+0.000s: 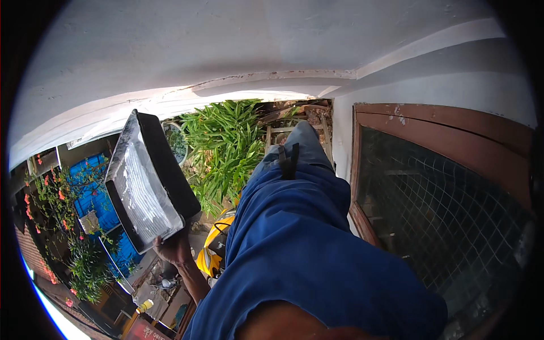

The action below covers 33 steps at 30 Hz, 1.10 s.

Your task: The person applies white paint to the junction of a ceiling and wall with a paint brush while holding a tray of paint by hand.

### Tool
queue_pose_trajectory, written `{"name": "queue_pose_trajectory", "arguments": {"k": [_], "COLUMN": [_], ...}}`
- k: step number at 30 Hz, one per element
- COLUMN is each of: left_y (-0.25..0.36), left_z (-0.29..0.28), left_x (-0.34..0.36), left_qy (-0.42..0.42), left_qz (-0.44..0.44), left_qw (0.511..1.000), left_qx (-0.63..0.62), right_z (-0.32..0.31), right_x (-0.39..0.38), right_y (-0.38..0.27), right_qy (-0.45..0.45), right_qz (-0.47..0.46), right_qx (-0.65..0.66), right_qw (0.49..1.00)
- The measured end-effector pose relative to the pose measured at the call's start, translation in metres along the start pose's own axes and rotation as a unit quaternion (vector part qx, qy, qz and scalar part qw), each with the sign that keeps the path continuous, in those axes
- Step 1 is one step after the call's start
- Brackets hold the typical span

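My left hand [174, 248] grips the near end of a black paint tray [170, 170], fingers closed at its corner. The tray is held tilted out to my left. White paint coats its ribbed inner face, thicker in streaks toward the middle. My right hand is outside the picture; only the blue sleeve on that side shows.
A pale ceiling and wall surface [238, 39] spans the top. At right is a brown-framed window [442, 122] with wire mesh. Below are green plants [226, 147], a wooden frame [272, 136] by my legs and a yellow-and-black thing [211, 258]. Blue sheeting [93, 192] hangs at left.
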<state>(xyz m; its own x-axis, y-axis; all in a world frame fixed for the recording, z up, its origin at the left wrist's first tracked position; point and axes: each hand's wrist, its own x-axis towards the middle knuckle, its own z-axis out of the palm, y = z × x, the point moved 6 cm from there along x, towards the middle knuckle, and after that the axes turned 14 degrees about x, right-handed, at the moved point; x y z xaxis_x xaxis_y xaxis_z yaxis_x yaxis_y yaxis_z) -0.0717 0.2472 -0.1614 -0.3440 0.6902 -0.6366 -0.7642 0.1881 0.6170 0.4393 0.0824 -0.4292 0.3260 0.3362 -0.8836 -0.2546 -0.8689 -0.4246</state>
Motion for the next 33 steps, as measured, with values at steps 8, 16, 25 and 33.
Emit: {"name": "queue_pose_trajectory", "arguments": {"k": [8,16,25,33], "left_y": [-0.012,-0.037,-0.068,-0.071], "left_z": [-0.001,-0.006,-0.017,-0.012], "left_x": [0.012,0.009,0.006,0.011], "left_qy": [0.006,-0.01,-0.079,-0.119], "left_qz": [-0.017,-0.05,-0.078,-0.094], "left_qw": [1.0,0.999,0.994,0.988], "left_qx": [-0.012,0.002,0.0,0.003], "right_z": [-0.046,-0.067,-0.075,-0.026], "right_x": [-0.058,-0.098,-0.087,-0.029], "right_y": [0.049,0.097,0.107,-0.089], "right_qy": [0.036,0.035,0.017,0.077], "right_qz": [0.076,0.108,0.037,-0.108], "right_qx": [0.041,0.037,0.054,0.126], "right_qw": [0.996,0.993,0.998,0.983]}}
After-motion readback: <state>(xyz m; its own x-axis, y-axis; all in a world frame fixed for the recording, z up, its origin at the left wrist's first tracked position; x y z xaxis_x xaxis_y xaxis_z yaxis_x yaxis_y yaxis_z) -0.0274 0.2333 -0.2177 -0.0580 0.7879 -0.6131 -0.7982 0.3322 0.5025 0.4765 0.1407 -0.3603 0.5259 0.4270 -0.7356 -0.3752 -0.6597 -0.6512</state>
